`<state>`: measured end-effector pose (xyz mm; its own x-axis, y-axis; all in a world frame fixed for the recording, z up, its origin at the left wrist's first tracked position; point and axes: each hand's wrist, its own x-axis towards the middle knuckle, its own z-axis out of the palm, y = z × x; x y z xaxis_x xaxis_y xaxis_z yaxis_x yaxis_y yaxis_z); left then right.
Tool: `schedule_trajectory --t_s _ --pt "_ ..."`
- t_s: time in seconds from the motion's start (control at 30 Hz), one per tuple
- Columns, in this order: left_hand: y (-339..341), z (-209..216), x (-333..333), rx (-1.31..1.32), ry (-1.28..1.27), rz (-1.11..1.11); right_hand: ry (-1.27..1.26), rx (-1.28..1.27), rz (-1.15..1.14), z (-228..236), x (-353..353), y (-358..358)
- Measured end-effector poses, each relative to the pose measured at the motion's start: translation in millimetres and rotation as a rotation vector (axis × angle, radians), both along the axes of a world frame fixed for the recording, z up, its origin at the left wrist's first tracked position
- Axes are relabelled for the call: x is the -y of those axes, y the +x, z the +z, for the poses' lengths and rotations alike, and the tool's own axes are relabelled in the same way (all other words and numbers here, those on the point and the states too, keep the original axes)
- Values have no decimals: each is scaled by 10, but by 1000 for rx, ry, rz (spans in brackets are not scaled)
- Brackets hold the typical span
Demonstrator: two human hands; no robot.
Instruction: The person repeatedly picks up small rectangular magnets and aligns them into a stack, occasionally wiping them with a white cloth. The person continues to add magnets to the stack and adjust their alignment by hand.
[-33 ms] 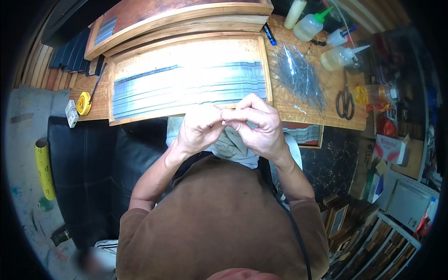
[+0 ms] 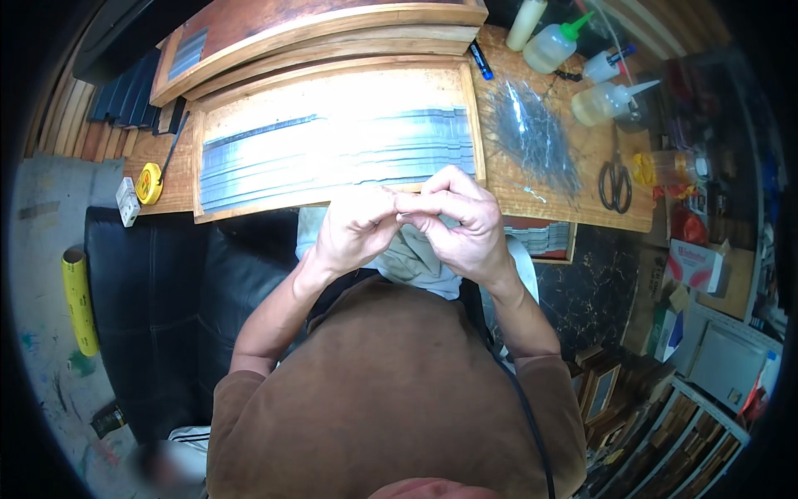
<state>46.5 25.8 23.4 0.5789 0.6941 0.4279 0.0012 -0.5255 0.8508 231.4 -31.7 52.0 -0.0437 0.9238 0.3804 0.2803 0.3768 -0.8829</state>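
My left hand (image 2: 359,229) and my right hand (image 2: 467,226) meet in front of my chest, fingertips pressed together in a pinch. Whatever lies between the fingertips is too small to make out. Just beyond them is a shallow wooden tray (image 2: 478,125), its front edge close to my fingers. Rows of thin grey strips (image 2: 416,150) lie in the tray, partly washed out by glare. To the right of the tray, a loose heap of fine dark strands (image 2: 532,137) is spread on the wooden table (image 2: 573,208).
Black scissors (image 2: 615,187), a blue marker (image 2: 480,61) and squeeze bottles (image 2: 553,48) stand or lie at the right. At left are a yellow tape measure (image 2: 150,183) and a small white box (image 2: 127,202). More wooden trays (image 2: 332,51) are stacked behind. A cloth (image 2: 420,262) covers my lap.
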Motion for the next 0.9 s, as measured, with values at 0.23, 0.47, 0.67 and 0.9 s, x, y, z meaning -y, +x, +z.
schedule_trajectory --t_s 0.23,0.47,0.67,0.9 --pt "8 76 15 -39 -82 -4 3 -16 -49 2 3 -25" --pt "-164 155 275 -116 -518 -92 -77 -79 -139 -39 247 -179" --pt "-275 -267 276 -117 -1252 -253 -842 -695 45 -635 464 -226" --pt "-298 -572 188 -4 -1326 -241 -830 -895 -59 -988 338 -323"
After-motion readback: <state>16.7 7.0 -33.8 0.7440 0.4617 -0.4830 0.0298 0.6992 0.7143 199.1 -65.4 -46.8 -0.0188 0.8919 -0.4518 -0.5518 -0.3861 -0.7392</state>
